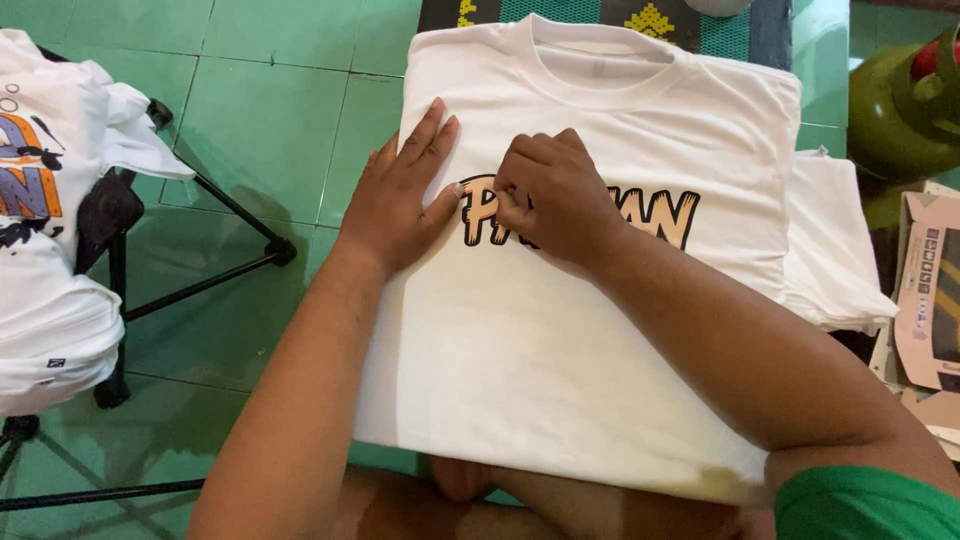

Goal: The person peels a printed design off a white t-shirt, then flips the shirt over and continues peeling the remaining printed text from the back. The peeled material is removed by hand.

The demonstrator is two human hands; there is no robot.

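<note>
White shirt [560, 330]: flat on floor [270, 110], centre. Left hand [400, 195]: spread, pressing shirt at 9 o'clock of print [660, 215]. Right hand [550, 195]: curled, fingertips pinching print edge. Risk: print tears or cloth puckers if pull outruns hold-down. Shirt pile [45, 250]: 9 o'clock.

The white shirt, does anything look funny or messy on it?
Nothing really odd. The white shirt lies flat and smooth; the left hand presses it and the right hand pinches at the orange print.

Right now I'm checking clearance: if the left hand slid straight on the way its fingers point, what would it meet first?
The left hand points up the white T-shirt. Only bare cloth lies ahead, then probably the shirt's shoulder edge.
</note>
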